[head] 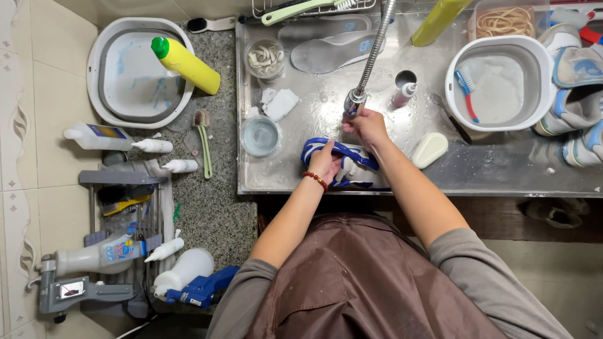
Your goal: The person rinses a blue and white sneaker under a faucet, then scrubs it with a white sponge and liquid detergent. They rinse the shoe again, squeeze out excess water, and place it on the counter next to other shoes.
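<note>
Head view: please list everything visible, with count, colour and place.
shoe: 1, blue and white, sink front, under both hands
spray hose: 1, metal, over sink
insoles: 2, grey, sink back
white basin: 1, sink right, blue brush inside
more shoes: several, white and blue, far right
yellow bottle: 1, green cap, across grey tub on counter
long brush: 1, green handle, counter
white bottles: several, counter left
left hand: red bead bracelet, holding shoe
right hand: grips hose nozzle
</note>
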